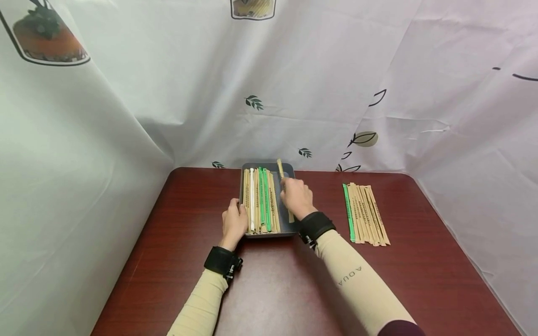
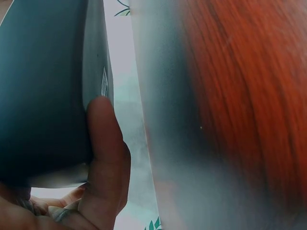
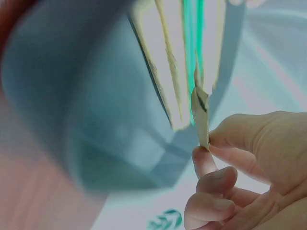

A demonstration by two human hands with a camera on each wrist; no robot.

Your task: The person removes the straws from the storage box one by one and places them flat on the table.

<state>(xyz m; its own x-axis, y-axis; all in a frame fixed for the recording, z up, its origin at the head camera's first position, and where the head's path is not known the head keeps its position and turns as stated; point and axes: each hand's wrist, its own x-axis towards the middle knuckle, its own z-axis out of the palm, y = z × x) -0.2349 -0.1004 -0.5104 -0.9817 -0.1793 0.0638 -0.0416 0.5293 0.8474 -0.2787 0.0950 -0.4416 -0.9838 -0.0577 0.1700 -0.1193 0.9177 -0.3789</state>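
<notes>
A shallow dark grey tray (image 1: 288, 229) sits near the table's far edge. Side by side in it lie several slim paper-wrapped sticks (image 1: 255, 200), mostly tan with some green and one white, filling its left and middle. My left hand (image 1: 234, 220) holds the tray's left side, and one finger lies along its wall in the left wrist view. Over the tray's right part, my right hand (image 1: 297, 197) pinches a tan paper-wrapped stick (image 1: 280, 167) between thumb and fingertips. In the right wrist view, that wrapper's end (image 3: 201, 120) shows at the fingertips.
To the right on the reddish-brown table (image 1: 159, 261) lies a row of similar wrapped sticks (image 1: 366, 214), tan with a green one at its left edge. A white printed cloth (image 1: 201, 93) hangs behind the table and along both sides.
</notes>
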